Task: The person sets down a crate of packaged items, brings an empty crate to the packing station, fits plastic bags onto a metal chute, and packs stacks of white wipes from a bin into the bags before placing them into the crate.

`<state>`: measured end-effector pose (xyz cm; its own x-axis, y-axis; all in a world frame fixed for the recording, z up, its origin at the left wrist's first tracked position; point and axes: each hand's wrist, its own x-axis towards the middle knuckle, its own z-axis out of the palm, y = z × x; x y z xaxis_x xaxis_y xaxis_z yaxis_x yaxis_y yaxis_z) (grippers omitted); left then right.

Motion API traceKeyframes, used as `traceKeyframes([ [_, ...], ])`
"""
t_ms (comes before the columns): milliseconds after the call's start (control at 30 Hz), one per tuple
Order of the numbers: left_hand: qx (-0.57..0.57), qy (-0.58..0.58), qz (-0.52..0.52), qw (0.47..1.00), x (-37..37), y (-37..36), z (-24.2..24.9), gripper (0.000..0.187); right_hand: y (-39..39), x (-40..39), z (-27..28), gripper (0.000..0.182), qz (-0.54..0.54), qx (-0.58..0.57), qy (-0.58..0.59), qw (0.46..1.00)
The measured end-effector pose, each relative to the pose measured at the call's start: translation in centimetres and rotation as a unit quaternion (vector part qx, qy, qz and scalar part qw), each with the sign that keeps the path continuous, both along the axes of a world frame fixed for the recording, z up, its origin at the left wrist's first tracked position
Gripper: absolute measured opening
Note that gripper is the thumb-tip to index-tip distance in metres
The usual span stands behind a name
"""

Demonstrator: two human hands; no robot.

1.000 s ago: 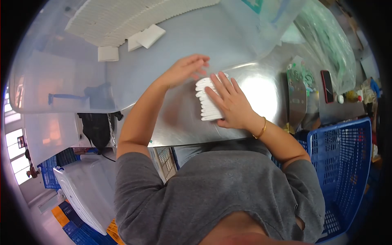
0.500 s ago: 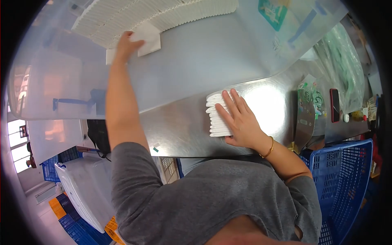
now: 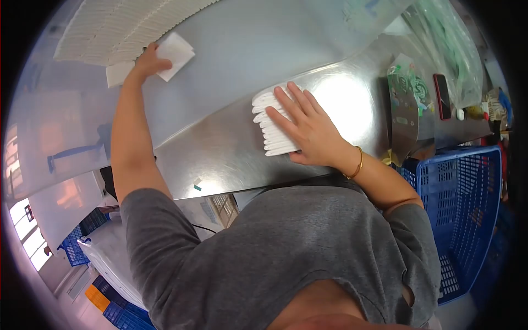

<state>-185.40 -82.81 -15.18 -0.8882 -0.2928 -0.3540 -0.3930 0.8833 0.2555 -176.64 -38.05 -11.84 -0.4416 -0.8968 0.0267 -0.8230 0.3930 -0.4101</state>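
Observation:
My left hand [image 3: 148, 62] reaches to the far left into a large translucent plastic bin [image 3: 242, 41]. Its thumb and fingers are closed on a folded white pad [image 3: 176, 54], held flat near long rows of similar white pads [image 3: 118, 27]. Another white pad [image 3: 118, 73] lies beside the wrist. My right hand [image 3: 313, 129] lies on a small stack of folded white pads [image 3: 270, 125] on the steel table [image 3: 231, 148]. Its fingers are spread, and the palm side touching the stack is hidden.
On the table's right are a printed plastic package [image 3: 410, 104], a phone [image 3: 442, 96] and a clear plastic bag [image 3: 451, 49]. A blue basket [image 3: 459, 209] stands by my right elbow. A green scrap [image 3: 197, 187] lies at the front edge.
The view has shifted, so the bin and table appear lower left. My left hand has drawn the white pad slightly away from the rows. My right hand stays on the stack.

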Motion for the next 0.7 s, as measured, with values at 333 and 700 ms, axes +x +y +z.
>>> traceKeyframes([
  [333,0.176,0.172,-0.246,0.937,5.4,21.9,2.9,0.042,2.0,1.3,-1.4,0.106,-0.066,-0.085,0.018,0.994],
  [700,0.28,0.021,-0.196,0.94,7.2,23.7,3.5,0.032,3.5,4.8,-8.0,0.124,-0.177,-0.303,-0.268,0.897],
])
